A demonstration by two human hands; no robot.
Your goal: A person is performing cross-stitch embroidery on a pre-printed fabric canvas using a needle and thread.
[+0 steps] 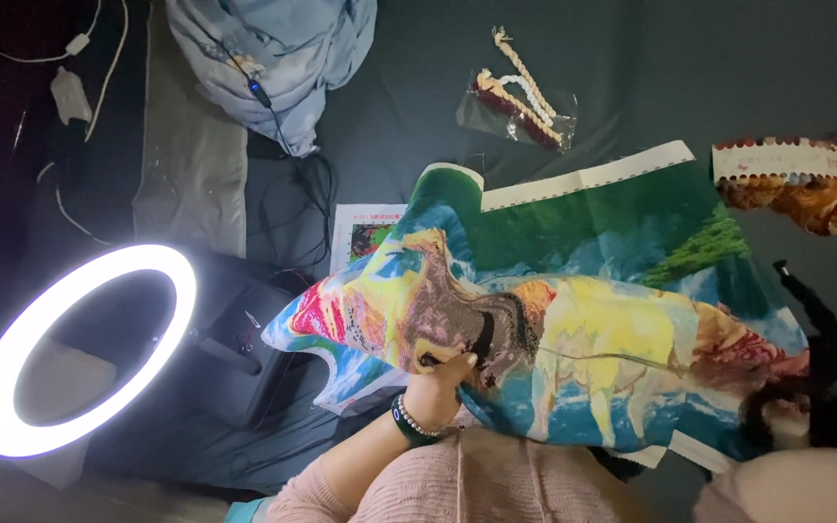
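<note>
Pink knitted sleeves (496, 479) fill the bottom edge of the view, closest to the camera, belonging to the person wearing it. From the sleeve on the left side of the picture a forearm reaches up to the left hand (438, 387), which wears a dark green bangle (401, 418) and a thin beaded bracelet at the wrist. That hand is closed around a fold of a large, brightly printed cross-stitch canvas (573, 339), thumb pressed on top of the cloth. The canvas lies draped across the person's lap and spreads toward the upper right over a dark grey surface (651, 68), showing patches of yellow, blue, green and pink with a white border strip along its far edge.

The right hand is not visible; only a pale sleeve shows in the lower right corner, so its state cannot be told.

Beyond the canvas, near the top centre, lies a clear plastic bag (520, 102) holding twisted skeins of cream and dark red thread, one cream twist poking out of its open end. At the right edge sits a white thread card (779, 160) with orange and red floss (806, 201) bundled just beneath it. A small printed pattern sheet (360, 232) peeks out from under the canvas's left side.

On the left, a lit white ring light (84, 349) glows brightly. A crumpled pale blue garment (273, 53) lies at the top, with black cables (302, 194) trailing below it.
</note>
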